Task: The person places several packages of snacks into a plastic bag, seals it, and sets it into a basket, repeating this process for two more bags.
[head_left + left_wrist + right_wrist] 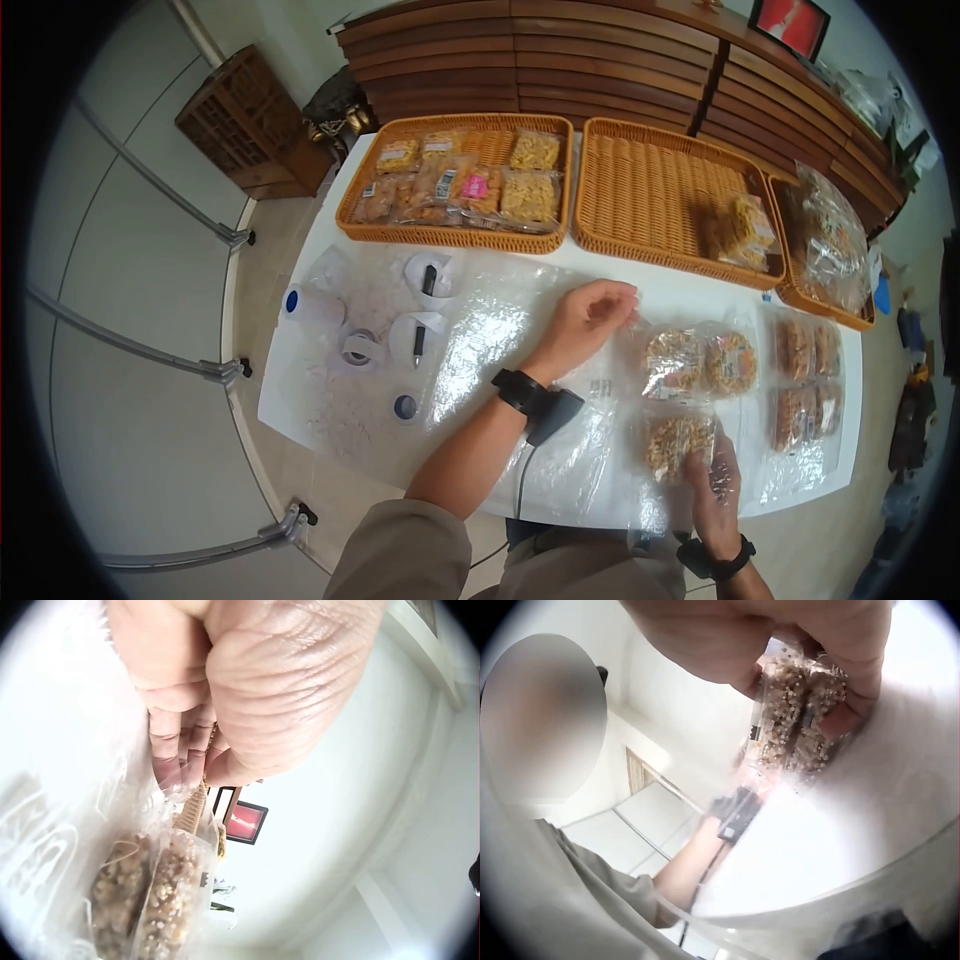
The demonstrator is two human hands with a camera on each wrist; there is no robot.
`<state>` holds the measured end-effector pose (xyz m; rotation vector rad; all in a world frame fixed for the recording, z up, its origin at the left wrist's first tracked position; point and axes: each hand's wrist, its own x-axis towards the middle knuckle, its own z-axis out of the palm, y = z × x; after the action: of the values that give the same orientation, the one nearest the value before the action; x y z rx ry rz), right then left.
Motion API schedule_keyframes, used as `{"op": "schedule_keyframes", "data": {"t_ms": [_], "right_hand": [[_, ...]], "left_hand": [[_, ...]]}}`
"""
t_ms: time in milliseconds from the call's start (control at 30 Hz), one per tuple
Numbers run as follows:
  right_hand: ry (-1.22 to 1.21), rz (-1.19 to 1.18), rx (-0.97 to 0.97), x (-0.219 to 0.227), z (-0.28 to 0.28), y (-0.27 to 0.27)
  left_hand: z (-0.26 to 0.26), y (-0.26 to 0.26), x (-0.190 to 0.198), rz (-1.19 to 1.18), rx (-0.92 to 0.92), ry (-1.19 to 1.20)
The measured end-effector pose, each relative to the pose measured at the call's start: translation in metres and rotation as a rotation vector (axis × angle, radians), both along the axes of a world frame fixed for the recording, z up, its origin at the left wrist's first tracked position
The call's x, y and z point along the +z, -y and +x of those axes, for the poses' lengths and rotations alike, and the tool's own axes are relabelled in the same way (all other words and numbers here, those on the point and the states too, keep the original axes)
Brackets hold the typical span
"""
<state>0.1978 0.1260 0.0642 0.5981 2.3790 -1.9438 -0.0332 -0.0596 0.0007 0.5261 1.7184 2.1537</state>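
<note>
My right hand grips a clear-wrapped pack of grainy, nutty snack pieces near the table's front edge. In the right wrist view, thumb and fingers lie on both sides of the snack pack. My left hand is over the middle of the table, its fingertips close together. The left wrist view shows them pinching the edge of a clear plastic bag. Beside that hand lie a wrapped snack pack and a second one, both under shiny film.
Farther right lie several darker wrapped packs. Along the back stand a left wicker tray with several snack bags, a middle wicker tray and a right wicker tray. Tape rolls and black-handled tools lie at left.
</note>
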Motion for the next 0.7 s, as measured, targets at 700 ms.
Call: {"op": "schedule_keyframes", "data": {"t_ms": [700], "right_hand": [[0.041, -0.004, 0.05, 0.008, -0.011, 0.007]], "left_hand": [[0.0, -0.001, -0.003, -0.01, 0.007, 0.037]]}}
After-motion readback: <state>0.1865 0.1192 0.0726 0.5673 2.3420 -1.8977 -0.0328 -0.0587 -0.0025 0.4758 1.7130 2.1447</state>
